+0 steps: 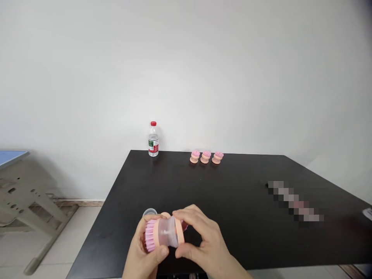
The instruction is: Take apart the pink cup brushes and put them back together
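A dish brush (pixel 167 232) with pink bristles, a clear waisted body and peach rings lies sideways between my hands, above the near part of the black table. My left hand (pixel 145 248) is closed around its bristle end, thumb on the clear body. The fingers and thumb of my right hand (pixel 200 240) pinch the peach ring (pixel 179 230) at the other end; this ring looks slightly tilted against the body. Just behind my hands are a clear round part (pixel 150 211) and a peach piece (pixel 165 214), both partly hidden.
Three similar brushes (pixel 205 157) stand bristles up in a row along the back of the black table (pixel 232 186). A red-capped water bottle (pixel 153 139) is at the back left corner. To the right lies a long pixelated item (pixel 295 201). A blue-topped desk (pixel 11 157) stands left.
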`<state>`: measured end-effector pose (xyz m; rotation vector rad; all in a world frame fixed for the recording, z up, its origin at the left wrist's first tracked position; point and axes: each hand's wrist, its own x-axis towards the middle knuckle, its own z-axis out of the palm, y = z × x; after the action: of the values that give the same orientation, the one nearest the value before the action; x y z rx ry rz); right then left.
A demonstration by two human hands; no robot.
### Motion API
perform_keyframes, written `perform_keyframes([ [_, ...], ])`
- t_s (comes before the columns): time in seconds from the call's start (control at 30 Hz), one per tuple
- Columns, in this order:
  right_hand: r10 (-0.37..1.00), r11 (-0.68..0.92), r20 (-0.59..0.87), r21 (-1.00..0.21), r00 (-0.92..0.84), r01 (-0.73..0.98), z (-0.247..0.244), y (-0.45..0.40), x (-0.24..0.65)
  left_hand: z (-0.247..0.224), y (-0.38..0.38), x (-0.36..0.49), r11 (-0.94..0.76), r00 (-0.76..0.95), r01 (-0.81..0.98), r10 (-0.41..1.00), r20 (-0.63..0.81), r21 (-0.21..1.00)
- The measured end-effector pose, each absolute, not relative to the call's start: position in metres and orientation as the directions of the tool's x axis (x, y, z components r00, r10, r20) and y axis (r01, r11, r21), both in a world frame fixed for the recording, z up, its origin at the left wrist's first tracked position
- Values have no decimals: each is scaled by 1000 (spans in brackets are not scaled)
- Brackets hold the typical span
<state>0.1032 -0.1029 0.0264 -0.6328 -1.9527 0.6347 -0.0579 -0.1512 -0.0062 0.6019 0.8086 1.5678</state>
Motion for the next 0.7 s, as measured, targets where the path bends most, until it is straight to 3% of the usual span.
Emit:
perform_keyframes([
  [0.3,556,831,722,-496,-411,254,24,-113,115,-18,-154,-53,-17,-115,-599,991,-65,800],
  [0.7,373,927,818,-343,-438,150,18,-113,119,-21,-156,-65,106,98,-532,993,-63,840],
])
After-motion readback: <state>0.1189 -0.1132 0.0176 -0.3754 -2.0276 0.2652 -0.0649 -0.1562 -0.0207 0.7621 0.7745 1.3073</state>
